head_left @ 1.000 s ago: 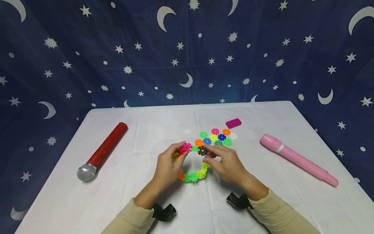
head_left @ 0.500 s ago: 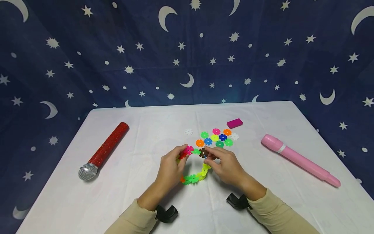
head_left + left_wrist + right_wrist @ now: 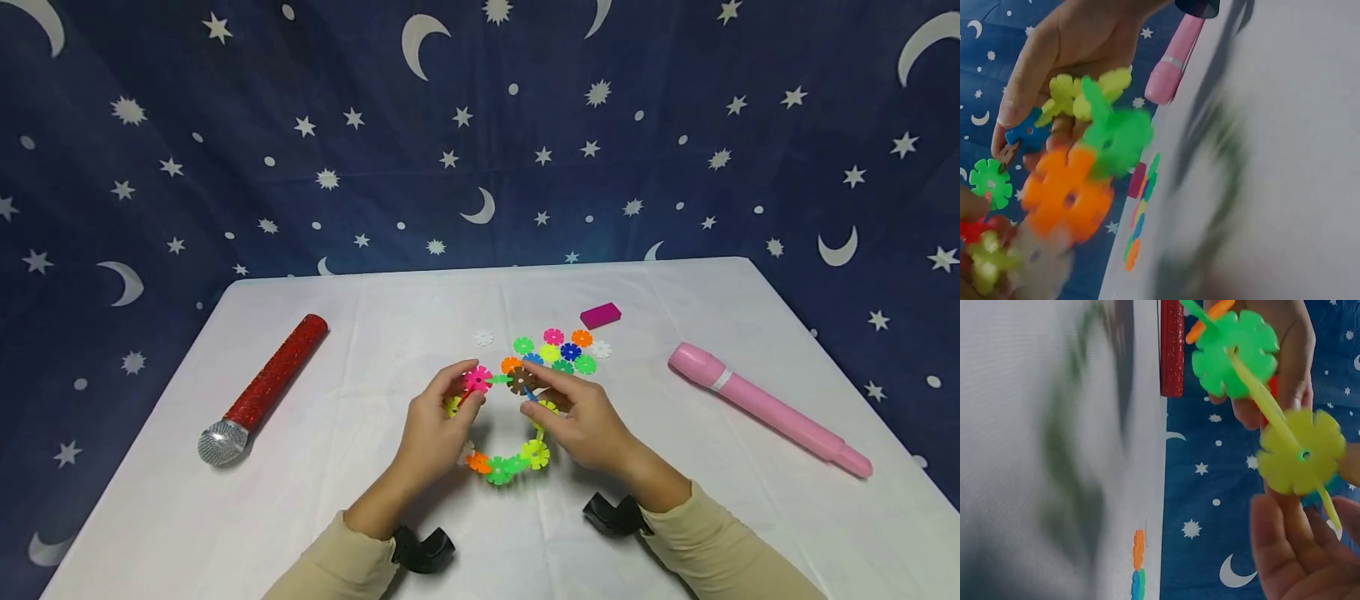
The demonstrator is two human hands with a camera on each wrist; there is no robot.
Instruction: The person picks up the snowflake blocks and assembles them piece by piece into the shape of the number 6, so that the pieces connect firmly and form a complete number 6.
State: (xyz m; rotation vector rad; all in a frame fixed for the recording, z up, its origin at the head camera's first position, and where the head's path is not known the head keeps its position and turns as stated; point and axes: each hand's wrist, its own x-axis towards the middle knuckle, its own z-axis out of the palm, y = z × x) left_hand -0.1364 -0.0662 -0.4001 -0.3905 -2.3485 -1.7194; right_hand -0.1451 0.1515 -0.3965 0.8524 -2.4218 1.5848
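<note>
Both hands hold up a ring of linked, notched flower-shaped plastic discs above the table. At the ring's left, the left hand (image 3: 429,429) pinches near a pink disc (image 3: 477,379) and a red one. Opposite it, the right hand (image 3: 592,425) pinches a brown disc (image 3: 519,381) and a blue disc (image 3: 1027,132), which meet between its thumb and fingers. Green (image 3: 498,470), orange (image 3: 1067,197) and yellow (image 3: 1304,440) discs hang along the ring's lower side. The right fingers partly cover the brown-blue joint, so how far they are slotted together cannot be told.
Loose flower discs (image 3: 550,353) of several colours lie behind the hands, with a magenta block (image 3: 600,316) beyond. A red glittery microphone (image 3: 276,371) lies left and a pink microphone-shaped tube (image 3: 765,408) right. A star-patterned dark blue cloth (image 3: 480,133) hangs behind the table.
The ring's lower side has swung and turned, showing more disc faces. More of the blue disc shows by the right thumb. Both hands stay in nearly the same place, still holding the ring.
</note>
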